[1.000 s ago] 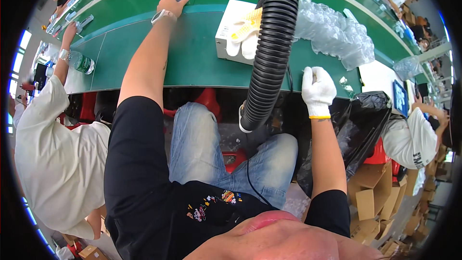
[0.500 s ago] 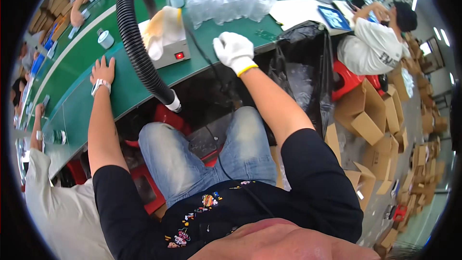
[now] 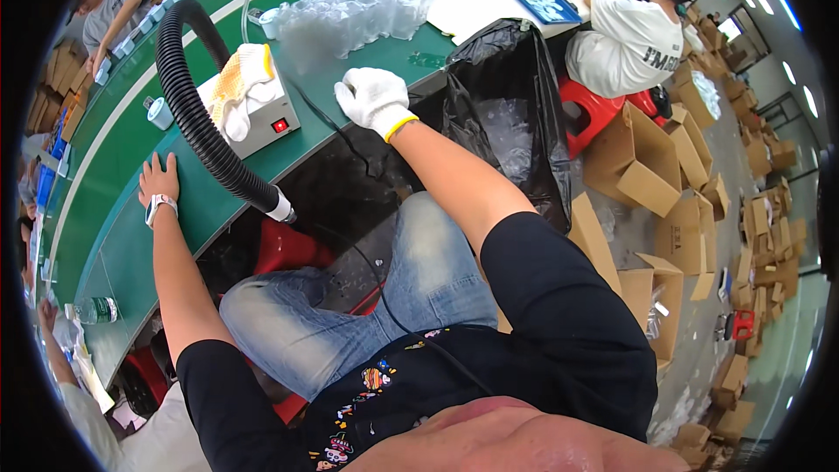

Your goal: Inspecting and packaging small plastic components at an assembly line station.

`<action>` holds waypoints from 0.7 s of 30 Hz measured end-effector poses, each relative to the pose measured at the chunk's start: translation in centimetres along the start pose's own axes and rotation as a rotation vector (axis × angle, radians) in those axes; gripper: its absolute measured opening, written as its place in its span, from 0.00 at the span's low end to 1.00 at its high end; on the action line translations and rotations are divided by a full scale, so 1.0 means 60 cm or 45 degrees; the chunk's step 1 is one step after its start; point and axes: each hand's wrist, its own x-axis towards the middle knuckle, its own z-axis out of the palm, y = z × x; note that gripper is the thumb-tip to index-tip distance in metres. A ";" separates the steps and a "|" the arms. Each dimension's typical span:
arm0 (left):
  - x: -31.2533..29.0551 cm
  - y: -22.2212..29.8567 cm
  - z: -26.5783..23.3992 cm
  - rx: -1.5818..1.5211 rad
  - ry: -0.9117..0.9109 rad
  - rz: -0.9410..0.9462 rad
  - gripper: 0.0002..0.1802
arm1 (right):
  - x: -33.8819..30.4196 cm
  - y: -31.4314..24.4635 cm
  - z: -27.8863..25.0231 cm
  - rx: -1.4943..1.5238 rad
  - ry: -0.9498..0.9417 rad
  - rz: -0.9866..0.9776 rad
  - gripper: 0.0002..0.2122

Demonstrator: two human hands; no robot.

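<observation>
My left hand (image 3: 159, 179) is bare and lies on the green worktable (image 3: 197, 197), fingers spread, holding nothing. A watch with a pale strap (image 3: 161, 204) is on that wrist. My right hand (image 3: 376, 101), in a white knit glove with a yellow cuff, rests at the table's edge with its fingers curled in; nothing shows in it. Between my hands stands a grey box with a lit red switch (image 3: 280, 126). A white and yellow glove (image 3: 240, 92) is draped over it. A black corrugated hose (image 3: 179, 92) arches beside the box, its pale end hanging past the table edge.
Clear plastic containers (image 3: 354, 13) are heaped beyond my right hand. A black bag (image 3: 516, 114) hangs at the right, near open cartons (image 3: 634, 157) and a seated person (image 3: 625, 44). A small white jar (image 3: 160, 114) and a bottle (image 3: 93, 310) are at the left.
The whole view has shifted, so the table things appear further left. My left knee has swung outward. Both hands stay on the table, the left spread and the right curled.
</observation>
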 end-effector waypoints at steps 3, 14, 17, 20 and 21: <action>-0.004 0.004 -0.005 -0.023 0.007 0.010 0.43 | 0.000 0.003 0.001 0.017 0.036 0.014 0.16; -0.001 -0.005 0.000 -0.015 0.062 0.025 0.43 | -0.001 0.003 0.007 0.037 0.067 -0.008 0.16; 0.010 -0.010 0.010 0.031 0.035 0.026 0.42 | 0.000 0.005 0.006 0.036 0.071 -0.008 0.17; 0.019 -0.012 0.018 0.066 0.014 0.047 0.43 | -0.003 0.005 0.003 0.037 0.060 0.002 0.17; 0.021 -0.012 0.019 0.143 -0.008 0.017 0.43 | -0.004 0.005 0.001 0.043 0.058 -0.009 0.17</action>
